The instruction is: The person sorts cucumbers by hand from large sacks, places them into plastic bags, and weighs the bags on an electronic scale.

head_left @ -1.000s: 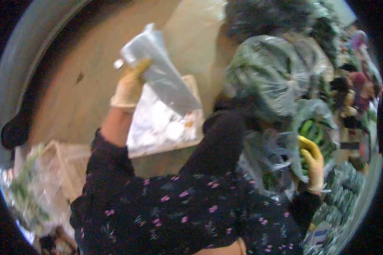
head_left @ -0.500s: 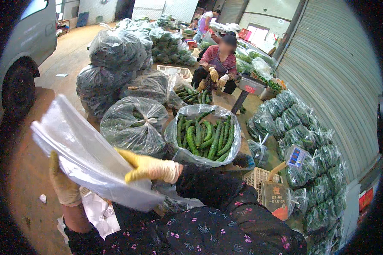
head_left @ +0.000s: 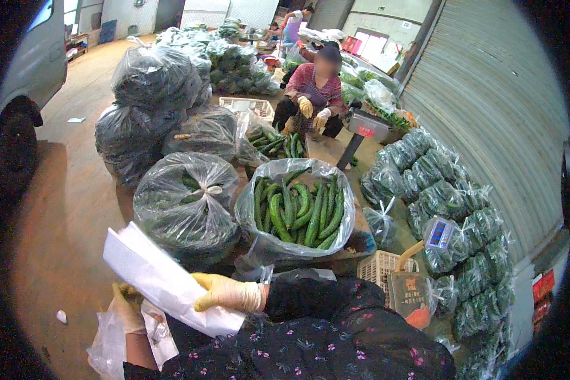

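Observation:
My right hand (head_left: 229,294), in a yellowed glove, is closed on a folded stack of white plastic bags (head_left: 164,278), thumb on top. My left hand (head_left: 128,308), gloved too, has its fingers curled beside the stack's lower left edge. A thin clear plastic bag (head_left: 106,342) hangs from it along the wrist; its fingertips are partly hidden. A crumpled white packet (head_left: 161,335) lies by the left forearm. Ahead stands an open clear bag of long green cucumbers (head_left: 307,209), and left of it a tied, filled bag (head_left: 187,202).
Big filled bags (head_left: 149,76) are piled at the left, near a parked van (head_left: 28,76). Across from me sits a gloved co-worker (head_left: 316,85) behind a scale (head_left: 367,126). Rows of packed bags (head_left: 449,190) line the right shutter. A second scale display (head_left: 438,234) stands near a crate (head_left: 377,269).
The bag stack has come down, now narrower and lower, in my right hand. My left hand has moved down and right, off the stack's outer edge, with more clear plastic hanging at it.

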